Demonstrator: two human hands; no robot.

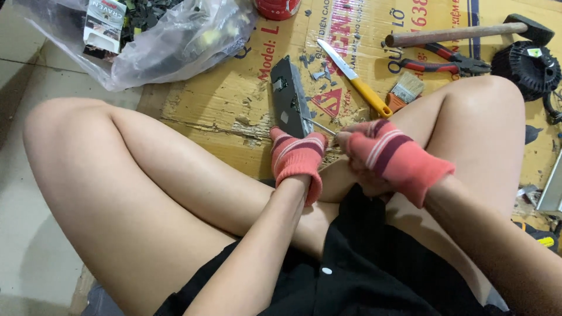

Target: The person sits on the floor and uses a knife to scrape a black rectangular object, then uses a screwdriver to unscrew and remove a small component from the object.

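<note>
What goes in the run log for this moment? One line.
left hand: gloved, grips grey part | right hand: gloved, thin metal tool at the part | near: knife, brush, pliers, hammer | surface: cardboard

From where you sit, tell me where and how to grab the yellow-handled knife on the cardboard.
Grip the yellow-handled knife by its yellow handle, the end lying nearest your right hand. Probably come from above and from your right. The bare blade points up and away toward the far left, so reaching from the handle end keeps fingers off it. The small brush lies close beside the handle, so pinch from the top.
</note>
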